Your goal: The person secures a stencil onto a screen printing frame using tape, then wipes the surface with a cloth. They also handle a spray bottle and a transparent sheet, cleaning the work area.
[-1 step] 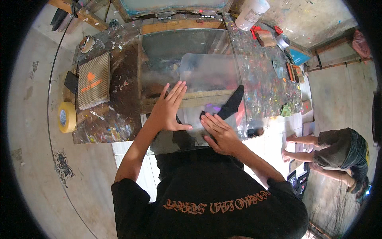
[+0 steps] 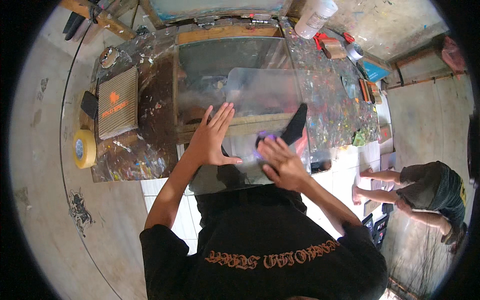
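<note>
A glass sheet lies over a wooden-framed opening at the near side of the bench. My left hand rests flat on it, fingers stretched and thumb out to the right, holding nothing. Under the fingers of my right hand, which is smeared by motion, lies a black cloth. One end sticks out beyond the hand to the far right, and a small black part shows by the fingertips. Purple patches appear near those fingertips. Beyond both hands is a clear, round-cornered sheet on the glass.
At left on the paint-spattered bench are a woven-covered book and a yellow tape roll. A white bottle, a tape roll and squeegee-like tools stand at right. Another person bends over on the right.
My right hand has shifted slightly up and to the right, blurring, and the black cloth's outer end has moved a little away from me. The left hand stays in place.
</note>
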